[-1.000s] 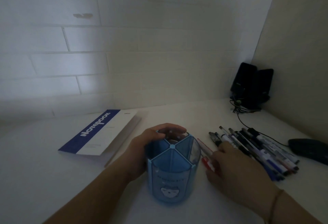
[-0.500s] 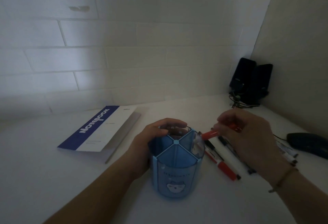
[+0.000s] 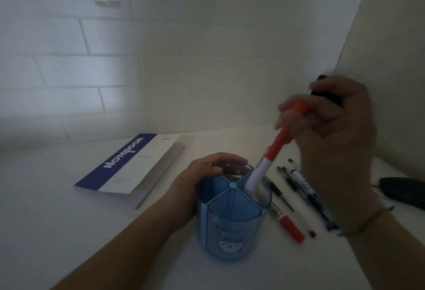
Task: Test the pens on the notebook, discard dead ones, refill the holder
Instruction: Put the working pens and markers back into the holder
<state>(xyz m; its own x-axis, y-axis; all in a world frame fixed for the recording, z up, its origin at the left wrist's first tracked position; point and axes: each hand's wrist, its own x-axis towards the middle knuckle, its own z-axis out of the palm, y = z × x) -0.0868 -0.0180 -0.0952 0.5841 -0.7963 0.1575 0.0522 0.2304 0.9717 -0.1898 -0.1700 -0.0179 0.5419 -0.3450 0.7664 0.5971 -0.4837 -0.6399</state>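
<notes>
**Red-capped pen goes tip-down into the blue holder**

Dim light blurs much of the desk. The right hand (image 3: 328, 124) hides two dark shapes in the corner, and its wrist covers part of the loose pens (image 3: 299, 188) lying on the white tabletop (image 3: 57, 220). One red-capped marker (image 3: 290, 227) lies just beside the holder. A dark object (image 3: 404, 192) is cut off at the right edge.

Fingers of the right hand pinch a white pen with a red cap (image 3: 273, 151), tilted, its lower end inside the right rear compartment of the translucent blue plastic pen holder (image 3: 232, 225), which has a cat face printed in front. The left hand (image 3: 207, 174) grips the holder's far rim. A closed blue-and-white notebook (image 3: 131, 165) lies to the left, apart from the holder.
</notes>
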